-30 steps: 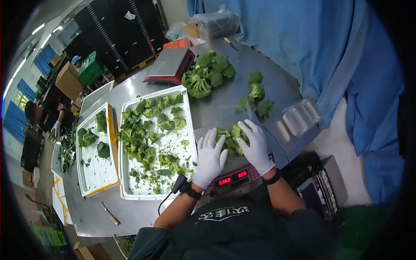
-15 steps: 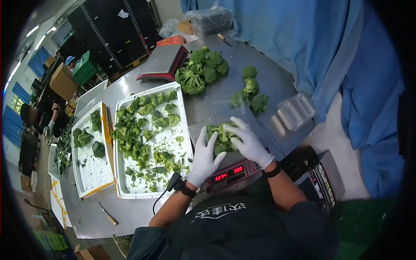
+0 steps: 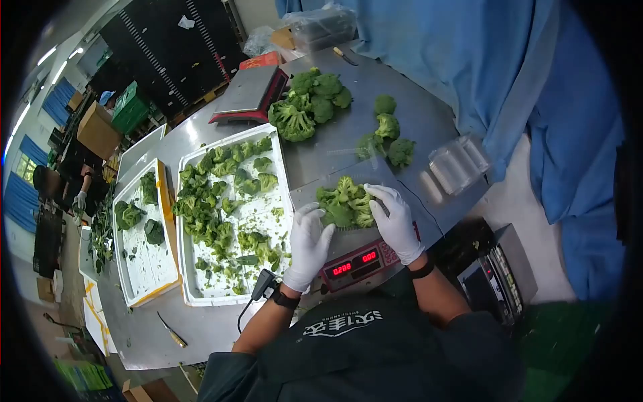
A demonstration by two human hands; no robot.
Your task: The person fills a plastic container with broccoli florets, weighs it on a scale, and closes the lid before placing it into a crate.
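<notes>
Broccoli pieces (image 3: pixel 345 202) lie in a clear plastic box (image 3: pixel 375 175) on a weighing scale (image 3: pixel 360 263), whose red display reads about 0.288 and 0.00. My left hand (image 3: pixel 310 244), in a white glove, is beside the left edge of the broccoli with its fingers and thumb apart. On the other side my gloved right hand (image 3: pixel 396 224) has its fingertips at the broccoli's right edge, its thumb apart from them. Neither hand has its fingers wrapped round anything.
A white tray of cut florets (image 3: pixel 287 194) stands to the left, a second tray (image 3: pixel 130 295) beyond it. Whole broccoli (image 3: pixel 295 119), another scale (image 3: pixel 249 94), clear boxes (image 3: pixel 459 164) and two knives (image 3: pixel 175 337) lie around. A co-worker (image 3: pixel 80 184) is at far left.
My right hand has drawn back from the top of the broccoli to its right edge. My left hand has shifted slightly left and down. The scale's left reading has dropped from 2.234.
</notes>
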